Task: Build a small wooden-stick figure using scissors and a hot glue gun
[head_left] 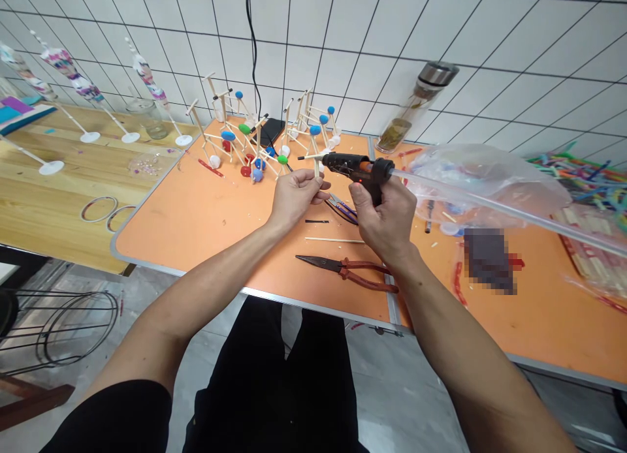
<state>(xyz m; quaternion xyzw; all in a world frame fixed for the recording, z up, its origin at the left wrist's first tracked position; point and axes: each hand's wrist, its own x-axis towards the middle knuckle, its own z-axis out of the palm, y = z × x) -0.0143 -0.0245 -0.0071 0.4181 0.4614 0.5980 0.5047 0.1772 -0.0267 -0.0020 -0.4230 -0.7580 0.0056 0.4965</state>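
My right hand (385, 211) is wrapped round the grip of a black hot glue gun (357, 167), its nozzle pointing left. A long clear glue stick (499, 208) runs out of the gun's back to the right. My left hand (296, 195) pinches small wooden sticks (313, 160) held up right at the nozzle tip. Both hands hover above the orange table (196, 218). Red-handled pliers (350, 270) lie below my hands, with a loose thin wooden stick (333, 240) just above them.
Several stick-and-ball models (255, 143) stand at the table's back. A glass bottle (414, 107) leans by the tiled wall. A clear plastic bag (484, 179) and coloured sticks (582, 175) lie right. On the wooden table (44, 198) left stand decorated white-footed pieces (78, 87) and rings (100, 209).
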